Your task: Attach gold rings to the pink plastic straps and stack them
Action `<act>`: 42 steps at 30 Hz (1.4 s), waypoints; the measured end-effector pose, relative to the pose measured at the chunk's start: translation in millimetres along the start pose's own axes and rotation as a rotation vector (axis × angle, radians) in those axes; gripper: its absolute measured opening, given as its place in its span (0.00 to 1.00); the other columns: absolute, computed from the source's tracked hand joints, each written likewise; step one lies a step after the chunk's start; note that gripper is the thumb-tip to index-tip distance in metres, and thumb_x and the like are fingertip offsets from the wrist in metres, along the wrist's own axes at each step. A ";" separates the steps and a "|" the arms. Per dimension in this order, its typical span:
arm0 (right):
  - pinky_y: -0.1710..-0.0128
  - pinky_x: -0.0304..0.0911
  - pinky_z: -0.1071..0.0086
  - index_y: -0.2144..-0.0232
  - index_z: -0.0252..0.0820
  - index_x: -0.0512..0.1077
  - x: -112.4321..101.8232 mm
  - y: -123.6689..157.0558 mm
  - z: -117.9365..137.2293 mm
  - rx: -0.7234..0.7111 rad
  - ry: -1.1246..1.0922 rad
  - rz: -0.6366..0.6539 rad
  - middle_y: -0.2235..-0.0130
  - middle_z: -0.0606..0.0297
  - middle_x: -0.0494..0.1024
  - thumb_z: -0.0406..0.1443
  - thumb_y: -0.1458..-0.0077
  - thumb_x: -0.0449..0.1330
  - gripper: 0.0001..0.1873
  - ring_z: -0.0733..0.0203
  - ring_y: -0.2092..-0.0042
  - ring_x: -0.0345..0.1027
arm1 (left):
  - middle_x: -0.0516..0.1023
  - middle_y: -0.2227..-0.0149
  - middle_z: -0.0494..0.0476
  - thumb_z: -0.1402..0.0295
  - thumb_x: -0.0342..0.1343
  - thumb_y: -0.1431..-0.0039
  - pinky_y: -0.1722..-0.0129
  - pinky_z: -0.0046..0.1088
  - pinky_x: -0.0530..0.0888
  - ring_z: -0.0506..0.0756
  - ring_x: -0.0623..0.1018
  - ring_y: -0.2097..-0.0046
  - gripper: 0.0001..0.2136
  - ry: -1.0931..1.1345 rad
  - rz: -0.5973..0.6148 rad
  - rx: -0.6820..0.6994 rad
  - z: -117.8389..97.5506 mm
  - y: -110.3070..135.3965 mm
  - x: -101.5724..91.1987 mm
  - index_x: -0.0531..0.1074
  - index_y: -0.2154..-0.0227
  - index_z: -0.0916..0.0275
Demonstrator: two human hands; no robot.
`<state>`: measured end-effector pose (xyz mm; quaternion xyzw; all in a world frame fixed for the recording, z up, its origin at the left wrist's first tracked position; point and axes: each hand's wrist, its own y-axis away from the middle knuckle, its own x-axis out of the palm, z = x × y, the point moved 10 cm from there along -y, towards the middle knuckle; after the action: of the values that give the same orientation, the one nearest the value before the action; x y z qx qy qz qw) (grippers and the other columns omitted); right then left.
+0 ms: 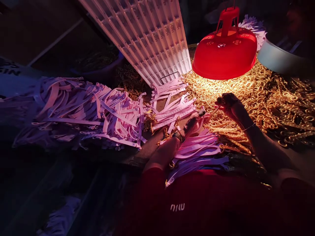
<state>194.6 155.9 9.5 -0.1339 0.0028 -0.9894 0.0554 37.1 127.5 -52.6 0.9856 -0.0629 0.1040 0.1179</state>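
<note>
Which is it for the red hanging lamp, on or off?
On. The heap of gold-coloured loops under the red lamp is brightly lit; the bulb itself is hidden by the shade.

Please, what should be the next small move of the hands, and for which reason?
Probably the right hand should ease slightly toward the left hand. They face each other across a small gap, near the red lamp, and a thin yellowish piece seems to extend from the right hand into that gap. What the left hand grips is unclear.
</note>
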 end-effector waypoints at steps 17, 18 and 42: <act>0.79 0.55 0.71 0.66 0.44 0.63 33.0 17.6 -35.5 -0.003 0.395 0.108 0.75 0.68 0.69 0.53 0.40 0.59 0.19 0.67 0.77 0.58 | 0.50 0.82 0.43 0.58 0.61 0.43 0.79 0.26 0.47 0.44 0.48 0.80 0.20 0.221 0.027 -0.221 9.1 12.7 18.7 0.56 0.77 0.59; 0.78 0.55 0.70 0.67 0.45 0.63 33.4 18.1 -34.5 -0.024 0.437 0.105 0.76 0.68 0.68 0.53 0.39 0.57 0.19 0.66 0.77 0.58 | 0.51 0.82 0.44 0.57 0.61 0.43 0.78 0.26 0.47 0.44 0.49 0.80 0.20 0.207 0.042 -0.221 8.5 13.9 20.6 0.55 0.77 0.59; 0.73 0.44 0.70 0.59 0.41 0.68 52.4 43.0 14.9 -0.065 0.741 0.280 0.78 0.73 0.60 0.43 0.44 0.64 0.15 0.67 0.75 0.51 | 0.61 0.85 0.45 0.61 0.64 0.42 0.81 0.22 0.50 0.42 0.55 0.83 0.15 -0.118 0.080 -0.148 -50.5 40.3 17.0 0.69 0.77 0.65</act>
<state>153.1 107.6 36.9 0.2321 0.0720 -0.9530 0.1809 38.0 99.3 8.0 0.9752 -0.1168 0.0455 0.1822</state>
